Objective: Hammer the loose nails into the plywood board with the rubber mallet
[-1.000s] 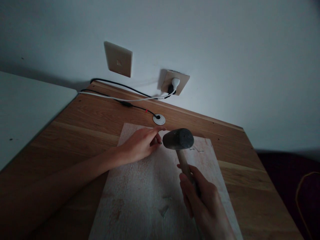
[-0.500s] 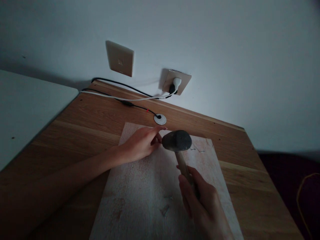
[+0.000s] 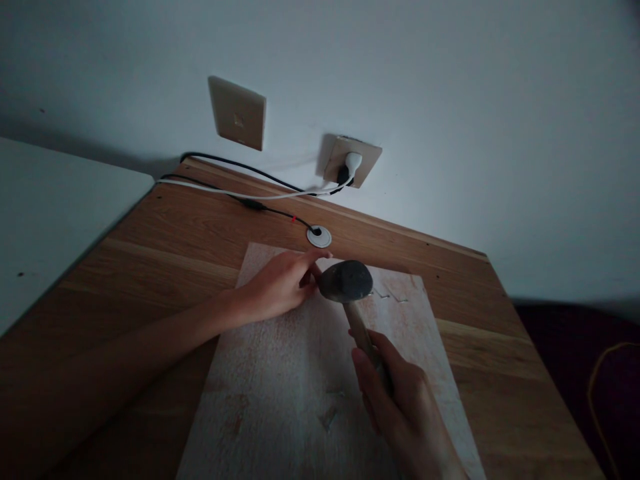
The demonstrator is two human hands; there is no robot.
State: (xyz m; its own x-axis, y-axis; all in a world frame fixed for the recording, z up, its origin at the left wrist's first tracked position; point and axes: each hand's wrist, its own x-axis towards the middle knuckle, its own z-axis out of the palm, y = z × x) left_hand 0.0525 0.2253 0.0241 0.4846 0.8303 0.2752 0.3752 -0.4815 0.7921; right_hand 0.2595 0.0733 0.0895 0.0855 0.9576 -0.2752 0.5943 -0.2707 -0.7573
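My right hand [image 3: 405, 393] is closed round the handle of a rubber mallet [image 3: 347, 281]. Its dark head hangs over the far part of a pale, worn wooden board [image 3: 270, 387]. Close to the left of the head, my left hand [image 3: 277, 283] rests over the board with the fingers drawn together. The mallet head covers part of its fingertips, and what they pinch, if anything, is hidden. Thin bent metal pieces that look like nails [image 3: 400, 298] stick out at the board's far right. Small grey pieces [image 3: 329, 419] lie lower on the board.
The board lies on a brown wooden desk [image 3: 500, 387]. Behind it are a cable grommet [image 3: 319, 237], black and white cables [image 3: 260, 197], and a wall socket [image 3: 360, 160] with plugs in it. A white panel [image 3: 65, 207] stands on the left.
The mallet head has shifted slightly left, closer to my left fingers, and tilted a little. My right hand moved with it; my left hand has stayed almost in place.
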